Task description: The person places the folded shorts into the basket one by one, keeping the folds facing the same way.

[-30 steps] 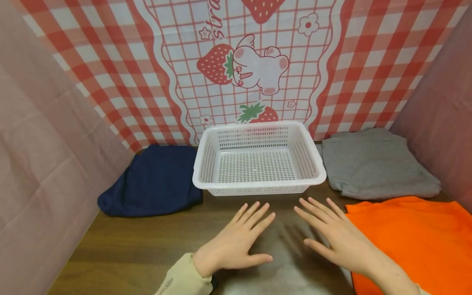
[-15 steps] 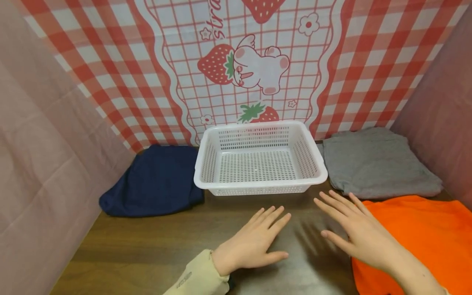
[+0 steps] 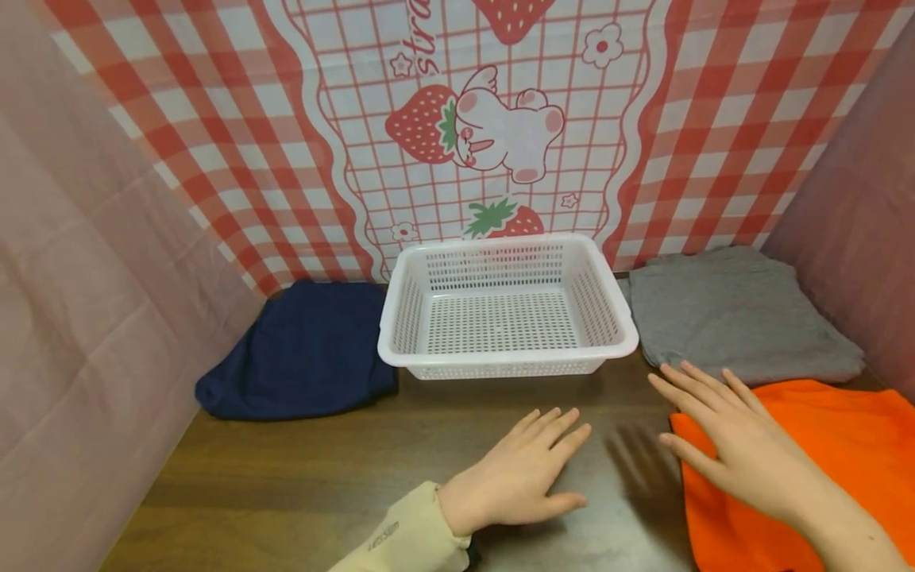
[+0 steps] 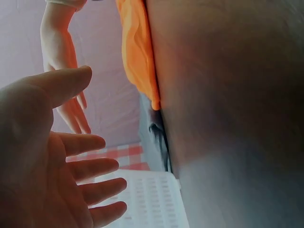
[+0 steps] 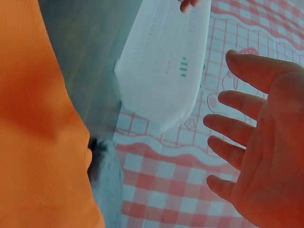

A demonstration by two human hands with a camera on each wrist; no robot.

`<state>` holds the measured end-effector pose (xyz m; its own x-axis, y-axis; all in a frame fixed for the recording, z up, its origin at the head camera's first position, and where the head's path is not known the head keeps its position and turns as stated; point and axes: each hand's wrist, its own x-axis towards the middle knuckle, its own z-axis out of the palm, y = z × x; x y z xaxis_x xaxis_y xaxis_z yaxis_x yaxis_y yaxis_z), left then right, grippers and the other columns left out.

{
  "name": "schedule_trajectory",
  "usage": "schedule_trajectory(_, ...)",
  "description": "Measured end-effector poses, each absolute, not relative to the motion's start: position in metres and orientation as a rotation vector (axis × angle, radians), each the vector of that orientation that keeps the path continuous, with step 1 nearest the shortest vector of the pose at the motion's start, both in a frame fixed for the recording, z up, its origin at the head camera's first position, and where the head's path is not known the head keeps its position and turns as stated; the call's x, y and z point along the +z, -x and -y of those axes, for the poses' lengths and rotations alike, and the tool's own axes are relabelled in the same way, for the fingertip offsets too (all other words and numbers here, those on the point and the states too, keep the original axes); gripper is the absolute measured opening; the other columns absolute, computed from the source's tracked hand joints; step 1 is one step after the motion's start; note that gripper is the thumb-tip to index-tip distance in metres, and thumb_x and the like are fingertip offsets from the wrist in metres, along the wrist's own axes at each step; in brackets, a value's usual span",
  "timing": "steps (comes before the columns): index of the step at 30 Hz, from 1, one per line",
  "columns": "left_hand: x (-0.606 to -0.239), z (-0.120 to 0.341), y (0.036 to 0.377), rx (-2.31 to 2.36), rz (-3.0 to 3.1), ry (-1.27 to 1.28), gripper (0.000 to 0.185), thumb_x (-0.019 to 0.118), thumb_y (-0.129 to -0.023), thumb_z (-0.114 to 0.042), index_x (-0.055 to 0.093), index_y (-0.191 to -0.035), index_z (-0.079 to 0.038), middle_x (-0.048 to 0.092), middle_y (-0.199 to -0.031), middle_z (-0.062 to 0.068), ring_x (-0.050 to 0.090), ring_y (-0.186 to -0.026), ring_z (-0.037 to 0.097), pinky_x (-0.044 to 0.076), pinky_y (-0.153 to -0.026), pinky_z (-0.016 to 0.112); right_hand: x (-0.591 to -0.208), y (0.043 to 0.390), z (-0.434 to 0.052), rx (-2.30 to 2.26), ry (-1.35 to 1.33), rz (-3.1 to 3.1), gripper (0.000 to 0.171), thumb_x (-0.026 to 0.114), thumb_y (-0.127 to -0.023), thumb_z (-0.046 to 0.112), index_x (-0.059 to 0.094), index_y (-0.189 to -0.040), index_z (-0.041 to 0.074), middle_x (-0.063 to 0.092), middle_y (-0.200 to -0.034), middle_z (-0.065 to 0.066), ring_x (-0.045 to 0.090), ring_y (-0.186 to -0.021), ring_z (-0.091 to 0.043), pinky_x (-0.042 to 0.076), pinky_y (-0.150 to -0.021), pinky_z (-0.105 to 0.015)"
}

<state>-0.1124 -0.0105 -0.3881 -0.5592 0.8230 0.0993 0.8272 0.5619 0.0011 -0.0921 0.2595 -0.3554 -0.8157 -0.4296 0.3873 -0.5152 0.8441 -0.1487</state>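
My left hand (image 3: 532, 469) hovers flat over the brown table (image 3: 300, 477), fingers straight and spread, holding nothing. My right hand (image 3: 729, 441) is open too, its fingers spread above the left edge of the orange cloth (image 3: 808, 469). Beyond both hands stands an empty white slotted basket (image 3: 507, 314). In the left wrist view my open left hand (image 4: 52, 175) shows with the orange cloth (image 4: 137, 52) and the basket (image 4: 147, 199) beyond it. The right wrist view has my right hand (image 5: 256, 142), the orange cloth (image 5: 38, 118) and the basket (image 5: 166, 61).
A folded navy cloth (image 3: 300, 349) lies left of the basket, and a folded grey cloth (image 3: 736, 314) lies to its right, behind the orange one. A strawberry check backdrop (image 3: 472, 119) and pink side curtains (image 3: 79, 318) close in the table.
Both hands have slid to the right over the table. My right hand has come over the edge of the orange cloth.
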Motion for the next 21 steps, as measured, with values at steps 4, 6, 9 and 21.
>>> schedule_trajectory(4,-0.389,0.005,0.111,-0.054,2.693,1.419,0.073,0.042,-0.088,-0.058,0.029,-0.142,-0.012,0.028,-0.147,0.009,0.03,-0.133,0.025,0.025,-0.108,0.04,-0.356,0.095,-0.267,0.344,-0.691,2.679,0.065,0.069,-0.078,0.033,0.043,-0.135,0.017,0.045,-0.135,-0.01,0.025,-0.135,-0.02,0.0,-0.113,-0.037)
schedule_trajectory(6,-0.389,0.002,0.11,-0.054,2.695,1.405,0.071,0.041,-0.088,-0.057,0.03,-0.142,-0.012,0.029,-0.147,0.009,0.031,-0.133,0.024,0.025,-0.108,0.039,-0.357,0.094,-0.271,0.334,-0.675,2.682,0.065,0.069,-0.078,0.032,0.044,-0.135,0.016,0.045,-0.135,-0.011,0.026,-0.134,-0.02,0.0,-0.113,-0.038)
schedule_trajectory(9,-0.389,-0.002,0.108,-0.056,2.718,1.386,0.068,0.04,-0.089,-0.056,0.03,-0.142,-0.014,0.03,-0.146,0.006,0.031,-0.133,0.023,0.026,-0.108,0.038,-0.358,0.094,-0.277,0.33,-0.648,2.705,0.066,0.068,-0.079,0.031,0.041,-0.137,0.016,0.045,-0.136,-0.012,0.023,-0.136,-0.021,-0.002,-0.113,-0.04)
schedule_trajectory(21,-0.387,-0.014,0.103,-0.058,2.757,1.395,0.065,0.04,-0.089,-0.055,0.03,-0.142,-0.018,0.032,-0.146,0.0,0.031,-0.133,0.016,0.027,-0.108,0.035,-0.362,0.092,-0.3,0.306,-0.539,2.794,0.065,0.064,-0.084,0.03,0.036,-0.139,0.011,0.044,-0.133,-0.019,0.022,-0.135,-0.034,-0.007,-0.11,-0.049)
